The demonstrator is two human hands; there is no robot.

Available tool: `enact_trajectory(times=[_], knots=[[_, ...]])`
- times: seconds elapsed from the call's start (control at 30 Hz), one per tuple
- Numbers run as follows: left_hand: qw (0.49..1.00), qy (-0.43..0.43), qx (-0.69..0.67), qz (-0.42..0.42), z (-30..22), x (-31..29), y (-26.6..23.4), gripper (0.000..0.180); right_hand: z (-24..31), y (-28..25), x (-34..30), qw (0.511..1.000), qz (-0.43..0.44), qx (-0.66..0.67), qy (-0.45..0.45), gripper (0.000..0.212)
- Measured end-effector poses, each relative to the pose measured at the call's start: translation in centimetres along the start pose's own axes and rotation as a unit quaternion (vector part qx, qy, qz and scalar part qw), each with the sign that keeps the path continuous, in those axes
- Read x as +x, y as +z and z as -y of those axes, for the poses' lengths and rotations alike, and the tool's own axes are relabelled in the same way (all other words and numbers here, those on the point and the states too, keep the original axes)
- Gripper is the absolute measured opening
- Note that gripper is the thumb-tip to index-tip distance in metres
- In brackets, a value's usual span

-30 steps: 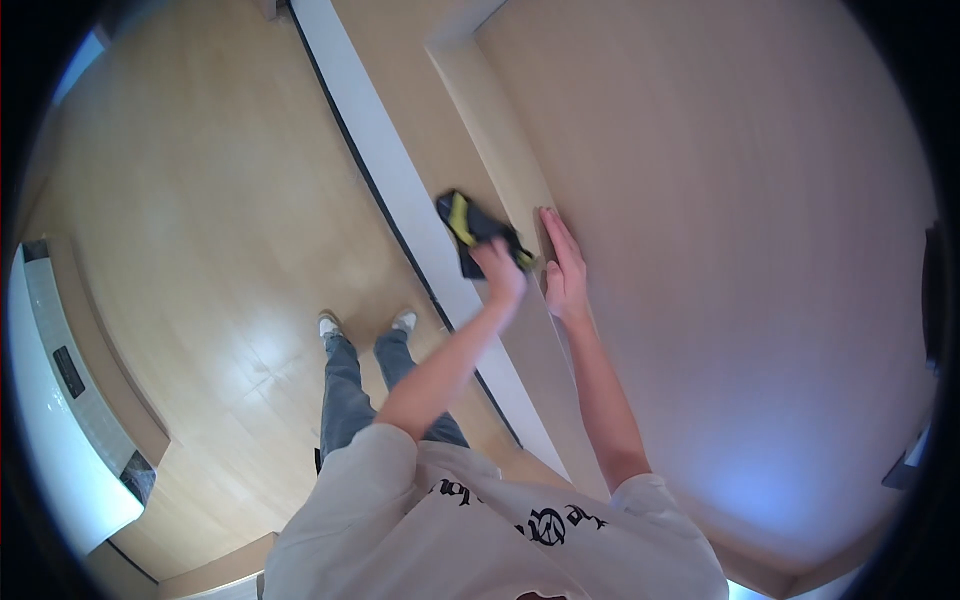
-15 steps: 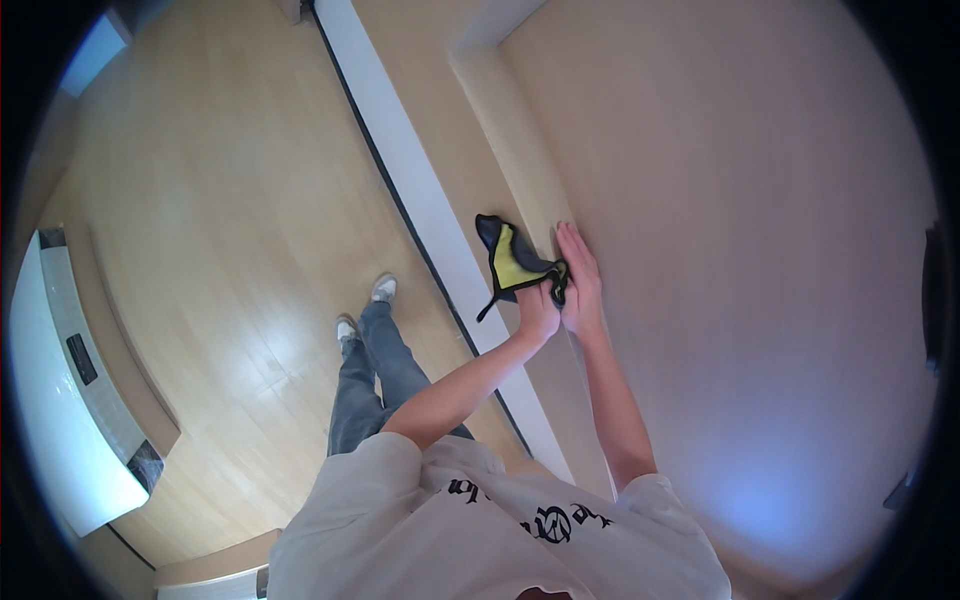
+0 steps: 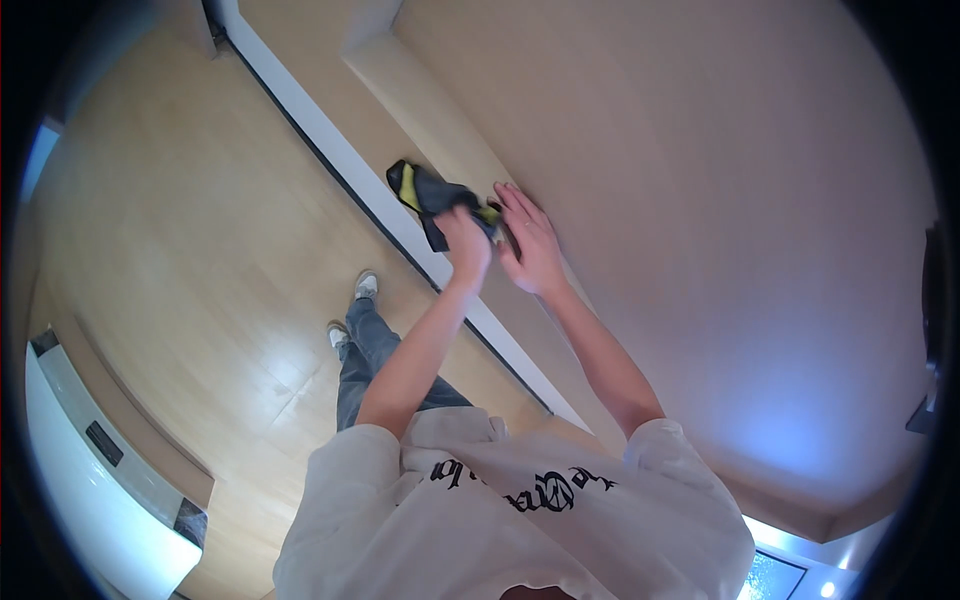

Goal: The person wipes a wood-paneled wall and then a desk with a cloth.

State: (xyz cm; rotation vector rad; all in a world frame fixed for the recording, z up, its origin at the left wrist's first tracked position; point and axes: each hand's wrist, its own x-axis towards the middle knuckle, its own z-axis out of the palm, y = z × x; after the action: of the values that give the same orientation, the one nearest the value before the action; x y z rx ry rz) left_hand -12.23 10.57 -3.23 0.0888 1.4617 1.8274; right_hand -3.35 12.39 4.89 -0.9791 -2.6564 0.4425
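A grey and yellow-green cloth with black edging is bunched in my left hand. The fingers are closed on it, partly hidden and a little blurred. The cloth hangs out past the hand, over the narrow ledge along the wall. Just to the right, my right hand lies against the wood-toned wall panel beside the ledge. Its fingers are stretched out and the thumb is apart. The cloth's right end comes close to those fingers; whether they touch cannot be told.
A white skirting strip with a dark edge runs along the floor below the ledge. At the lower left stands a glossy white unit with a dark panel. A dark fixture sits at the far right, and a lit bluish pane shows lower right.
Both hands and the cloth appear farther left and higher as the view has turned. The cloth is more bunched, with more grey showing. My right hand has come apart from the left.
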Motion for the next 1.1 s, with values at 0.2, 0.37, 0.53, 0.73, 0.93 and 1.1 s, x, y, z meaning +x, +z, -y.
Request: enact_trajectory(times=[0.2, 0.37, 0.53, 0.73, 0.93, 1.1], knots=[[0.992, -0.031, -0.097, -0.071, 4.7, 9.4, -0.5, 0.061, -0.7, 0.1, -1.2, 1.000, -0.006, -0.009, 0.015, 0.060], [0.965, -0.057, -0.256, -0.023, 12.3, 28.1, -9.5, 0.067, 0.8, 0.8, 1.0, 0.999, 0.005, 0.014, -0.031, 0.060], [0.970, -0.117, -0.214, 0.014, 10.8, 12.5, -3.9, 0.065, -0.3, -0.3, -1.0, 1.000, 0.003, -0.003, 0.020, 0.060], [0.986, -0.124, -0.087, 0.070, 9.0, 1.0, -4.8, 0.052, 0.6, -0.5, 0.1, 1.000, 0.027, 0.005, -0.012, 0.061], [0.912, -0.192, -0.362, 0.009, 8.6, 17.4, -7.3, 0.060, 1.3, -0.2, -1.1, 1.000, 0.023, 0.011, -0.005, 0.061], [0.980, -0.086, -0.177, -0.035, 13.0, 16.1, -6.1, 0.065, 0.8, 0.4, -0.3, 0.999, 0.023, 0.019, -0.029, 0.060]])
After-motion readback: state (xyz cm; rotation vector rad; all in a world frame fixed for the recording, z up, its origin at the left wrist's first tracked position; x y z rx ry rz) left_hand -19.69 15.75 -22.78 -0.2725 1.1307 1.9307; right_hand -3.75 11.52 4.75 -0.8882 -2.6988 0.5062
